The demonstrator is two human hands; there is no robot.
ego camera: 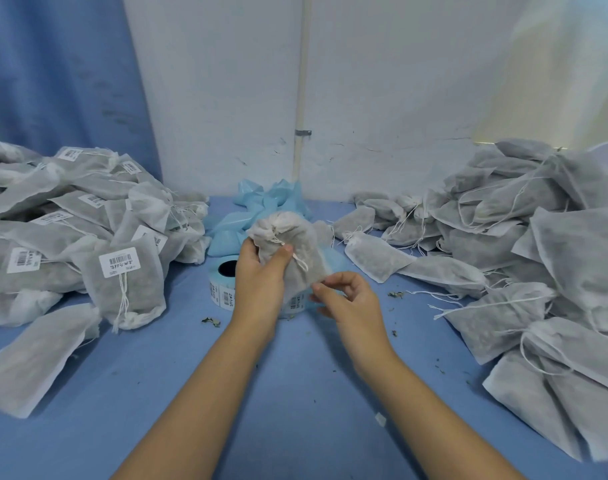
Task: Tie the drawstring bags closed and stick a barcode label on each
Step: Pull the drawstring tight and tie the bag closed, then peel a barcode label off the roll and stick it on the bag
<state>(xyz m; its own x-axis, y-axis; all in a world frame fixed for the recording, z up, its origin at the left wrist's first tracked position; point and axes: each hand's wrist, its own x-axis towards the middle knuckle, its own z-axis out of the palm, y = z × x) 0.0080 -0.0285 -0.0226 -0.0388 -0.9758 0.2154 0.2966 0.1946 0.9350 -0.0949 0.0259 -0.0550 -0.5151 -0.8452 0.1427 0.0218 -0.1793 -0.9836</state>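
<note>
drawstring bags [538, 244], still unlabelled, heap on our right of the blue table [295, 393], and the labelled pile [70, 220] sits on our left. the held bag [297, 247] hangs just above the label roll [223, 284], its neck gathered and its cord dangling. our left hand [257, 275] wraps it below the neck, thumb across the front. our right hand [344, 296] curls at its lower corner; whether it pinches anything we cannot tell. we fear a slack knot reopening, or a label creasing on soft fabric.

One held bag [297, 239], one label roll [222, 289], one labelled heap [70, 230], one unlabelled heap [538, 237]
</note>
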